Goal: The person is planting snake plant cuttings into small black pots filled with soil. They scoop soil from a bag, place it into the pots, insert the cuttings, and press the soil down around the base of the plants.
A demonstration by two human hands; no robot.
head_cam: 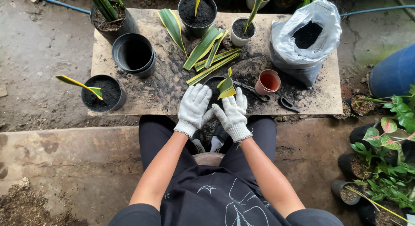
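A small black pot (pixel 212 84) of soil is seen at the near edge of the board surface (pixel 129 100), with a yellow-edged leaf cutting (pixel 226 87) standing in it. The gloved left hand (pixel 193 108) is laid against the pot's left side, fingers loosely spread. The gloved right hand (pixel 232 113) is curled at the base of the cutting; whether it is pinched cannot be told. Cut leaves (pixel 207 53), scissors (pixel 263 95), a terracotta pot (pixel 268 82) and a soil bag (pixel 304 40) are seen beyond.
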